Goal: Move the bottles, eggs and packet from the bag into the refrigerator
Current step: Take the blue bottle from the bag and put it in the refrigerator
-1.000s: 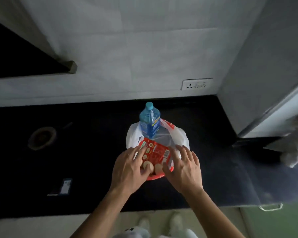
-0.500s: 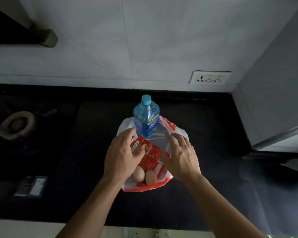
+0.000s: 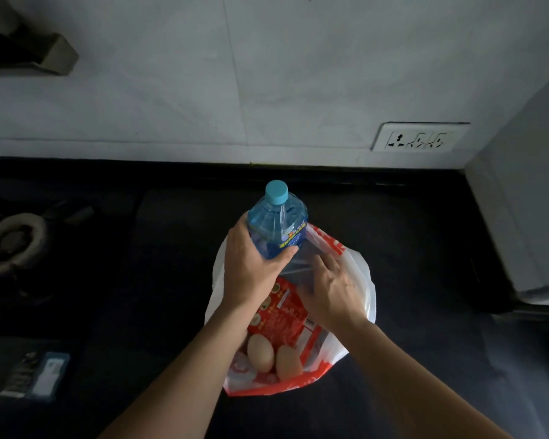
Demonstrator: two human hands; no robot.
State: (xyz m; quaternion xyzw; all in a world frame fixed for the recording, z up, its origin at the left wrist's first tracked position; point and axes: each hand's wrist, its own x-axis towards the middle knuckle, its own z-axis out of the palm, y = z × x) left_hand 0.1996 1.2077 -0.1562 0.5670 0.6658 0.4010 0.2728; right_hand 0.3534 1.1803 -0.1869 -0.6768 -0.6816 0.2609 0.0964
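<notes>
My left grip (image 3: pixel 251 274) is wrapping round the blue water bottle (image 3: pixel 278 226) standing in the plastic bag (image 3: pixel 365 280) on the dark tabletop (image 3: pixel 140 280); my right grip (image 3: pixel 333 289) is spreading wide beside it, above the red packet (image 3: pixel 279 315) and two eggs (image 3: pixel 260 354) inside.

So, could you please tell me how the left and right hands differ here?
The left hand grips the blue bottle at its label; the right hand holds nothing. The left hand's fingers curl round the bottle; the right hand's lie straight and spread. Both are over the open bag.
</notes>
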